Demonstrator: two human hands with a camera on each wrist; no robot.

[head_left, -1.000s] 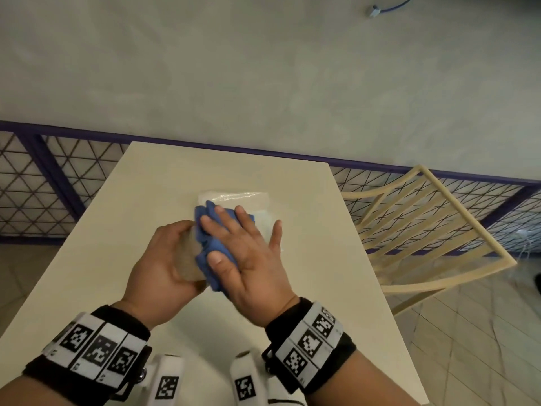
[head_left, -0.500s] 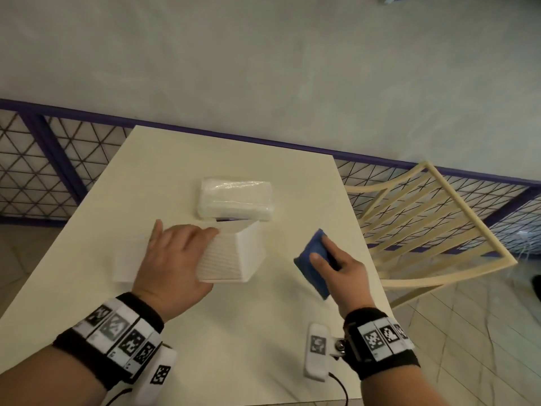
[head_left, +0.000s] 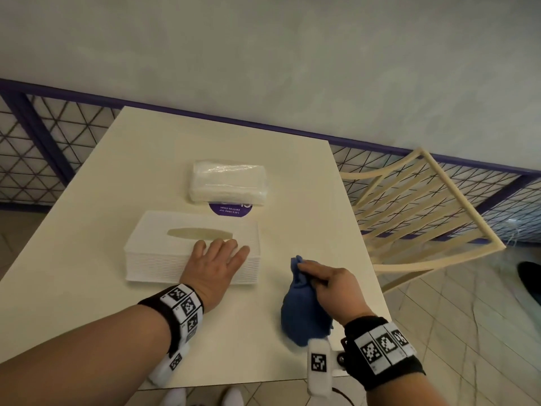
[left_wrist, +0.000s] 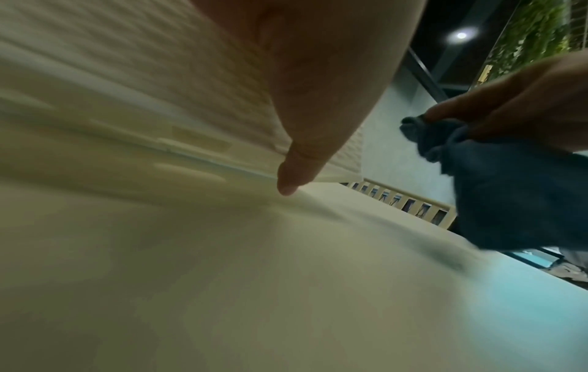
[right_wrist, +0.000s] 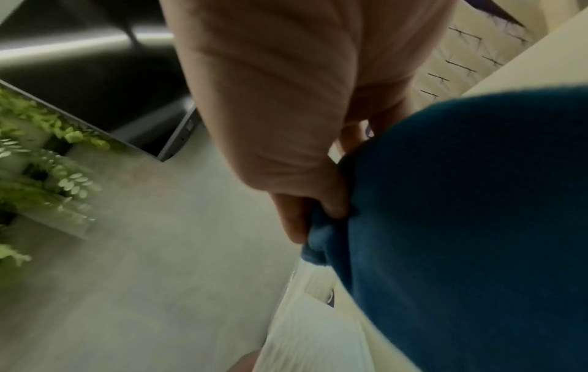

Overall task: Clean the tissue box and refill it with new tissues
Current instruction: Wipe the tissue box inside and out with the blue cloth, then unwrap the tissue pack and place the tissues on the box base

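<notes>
On the cream counter [head_left: 87, 218], a little left of centre, we see the white tissue box [head_left: 164, 253] lying flat with its oval slot facing up. The left hand [head_left: 215, 266] rests on the box's near right corner, fingers straight and spread over the top; in the left wrist view its thumb points down the ribbed side wall toward the counter. At about 12 o'clock from the box, just beyond it, lies the new pack of tissues [head_left: 228, 183] in clear wrap — it sits partly over a round purple sticker [head_left: 231, 210]. At 3 o'clock from the box, apart from it, the right hand [head_left: 333, 288] pinches the bunched top of a blue cloth [head_left: 301, 312], thumb and fingers closed on the fabric, the rest of the cloth hanging down to the counter. The two hands are well apart. At 2 o'clock beyond the counter's right edge stands a cream slatted chair [head_left: 424, 212].
</notes>
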